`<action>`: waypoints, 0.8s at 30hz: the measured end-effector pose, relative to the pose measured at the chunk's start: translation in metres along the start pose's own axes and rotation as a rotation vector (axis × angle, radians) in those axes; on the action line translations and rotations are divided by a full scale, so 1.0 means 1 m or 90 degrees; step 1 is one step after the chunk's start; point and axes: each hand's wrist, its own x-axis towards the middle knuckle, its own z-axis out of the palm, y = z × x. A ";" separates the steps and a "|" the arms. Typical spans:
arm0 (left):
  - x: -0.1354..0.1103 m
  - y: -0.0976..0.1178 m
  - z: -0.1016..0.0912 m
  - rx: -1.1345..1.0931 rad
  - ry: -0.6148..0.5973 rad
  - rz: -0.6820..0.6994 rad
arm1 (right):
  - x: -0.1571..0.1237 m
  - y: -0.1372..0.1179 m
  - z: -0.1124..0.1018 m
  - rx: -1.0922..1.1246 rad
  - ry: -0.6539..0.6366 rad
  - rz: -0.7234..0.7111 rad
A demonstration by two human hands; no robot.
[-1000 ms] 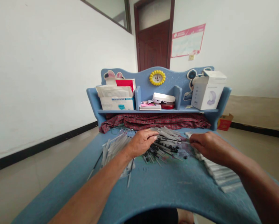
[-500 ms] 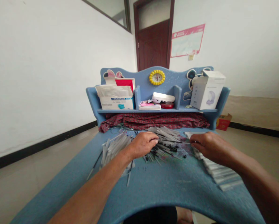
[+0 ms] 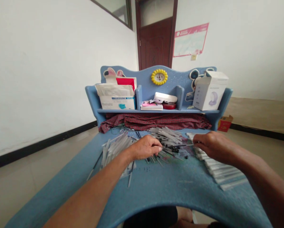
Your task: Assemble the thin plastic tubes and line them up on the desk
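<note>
A thin pen refill (image 3: 178,145), dark along its left part and pale toward the right, spans the gap between my two hands. My left hand (image 3: 147,147) pinches its left end, over the middle pile. My right hand (image 3: 207,143) has closed fingertips on the other end. Beneath lies a loose heap of clear tubes and dark refills (image 3: 167,134), with small black caps (image 3: 186,157) scattered at its near side. Left of that, partly behind my left forearm, is a pile of translucent plastic tubes (image 3: 114,147). Under my right hand and wrist, clear tubes (image 3: 227,174) lie in a row.
The blue desk (image 3: 160,186) has a curved front edge. A plaid cloth (image 3: 156,122) lies below the shelf (image 3: 179,110), which bears a mask box (image 3: 118,101), a white carton (image 3: 210,91) and a red tin (image 3: 169,105). A yellow clock (image 3: 159,77) is on the backboard.
The view has shifted slightly. Both hands stay about where they were, still holding the refill between them, and the left hand's fingers have tipped a little lower.
</note>
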 end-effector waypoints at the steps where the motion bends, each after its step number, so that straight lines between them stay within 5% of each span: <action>1: 0.000 0.000 0.001 -0.001 -0.004 -0.003 | 0.000 0.000 0.001 -0.001 -0.001 -0.001; 12: 0.001 0.007 0.008 -0.096 -0.012 -0.014 | 0.004 -0.009 0.001 0.198 0.031 -0.139; 18: 0.001 0.010 0.014 -0.210 0.026 0.006 | 0.009 -0.029 0.001 0.272 0.120 -0.100; 20: 0.001 0.010 0.014 -0.259 0.062 0.009 | 0.011 -0.027 0.004 0.230 0.114 -0.062; 24: 0.002 0.010 0.014 -0.369 0.126 0.015 | 0.019 -0.018 0.026 -0.001 -0.038 -0.006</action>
